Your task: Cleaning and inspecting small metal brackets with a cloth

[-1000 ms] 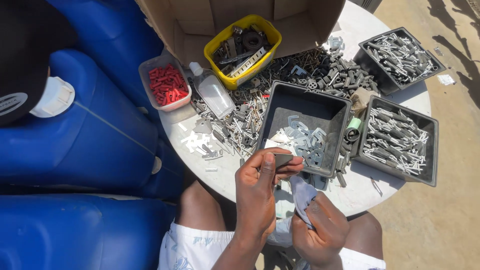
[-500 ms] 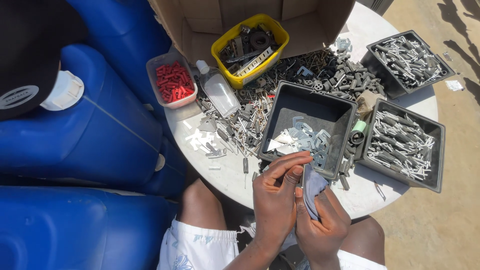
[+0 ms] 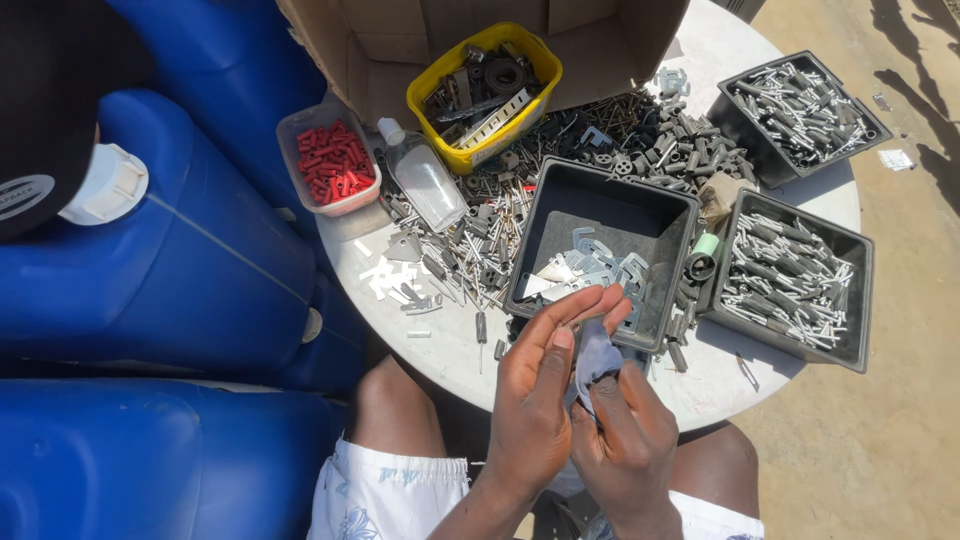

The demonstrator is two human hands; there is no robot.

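Note:
My left hand [image 3: 540,400] and my right hand [image 3: 628,435] meet just in front of the round white table's [image 3: 445,345] near edge, above my lap. Both pinch a small grey-blue cloth [image 3: 597,356] bunched between the fingers; whatever may be wrapped in it is hidden. Just beyond the fingertips stands a dark grey square tray [image 3: 600,205] holding several flat, light metal brackets [image 3: 590,270] in its near half.
Two more dark trays of metal pieces [image 3: 800,110] [image 3: 795,280] stand at the right. Loose screws and fittings [image 3: 640,140] cover the table's middle, next to a yellow tub [image 3: 485,85], a tub of red plugs [image 3: 330,160], a plastic bottle [image 3: 425,180] and a cardboard box [image 3: 400,40]. Blue jerrycans [image 3: 180,250] stand at the left.
My left hand, which held a small metal piece at the tray's near rim, has drawn back to my right hand, and both now work the cloth together.

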